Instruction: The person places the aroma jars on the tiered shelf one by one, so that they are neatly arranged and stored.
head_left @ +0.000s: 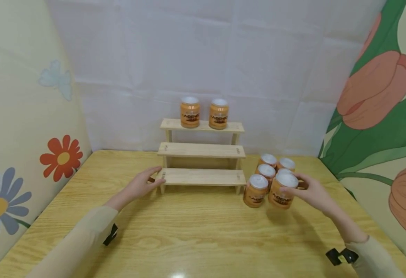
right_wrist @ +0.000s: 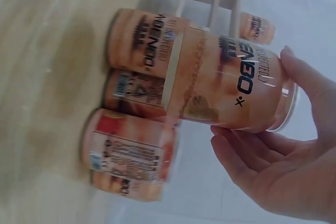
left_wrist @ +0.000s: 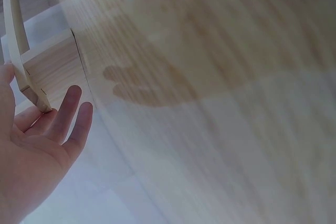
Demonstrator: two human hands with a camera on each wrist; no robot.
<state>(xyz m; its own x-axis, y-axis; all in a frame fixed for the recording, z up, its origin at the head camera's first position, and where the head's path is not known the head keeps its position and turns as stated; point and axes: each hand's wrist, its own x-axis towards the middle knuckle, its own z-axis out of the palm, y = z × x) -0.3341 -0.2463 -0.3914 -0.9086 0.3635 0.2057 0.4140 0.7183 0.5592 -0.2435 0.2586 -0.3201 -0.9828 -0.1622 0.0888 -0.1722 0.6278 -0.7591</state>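
My right hand (head_left: 312,193) grips an orange can (head_left: 282,193) with a silver lid near its top, thumb on one side and fingers on the other. In the right wrist view that can (right_wrist: 231,82) is held off the wooden table, in front of several more orange cans (right_wrist: 128,145). My left hand (head_left: 144,183) pinches the left end of the lowest step of a three-tier wooden rack (head_left: 203,177); in the left wrist view, fingers curl beneath the board's corner (left_wrist: 37,98). Two matching cans, a left one (head_left: 190,112) and a right one (head_left: 219,114), stand upright on the top step.
Just right of the rack, several upright cans (head_left: 256,191) stand close together on the wood-grain table (head_left: 175,231). A white cloth (head_left: 147,58) hangs behind the rack. Flower-painted panels flank the table, the left panel (head_left: 12,96) and the right panel (head_left: 373,146).
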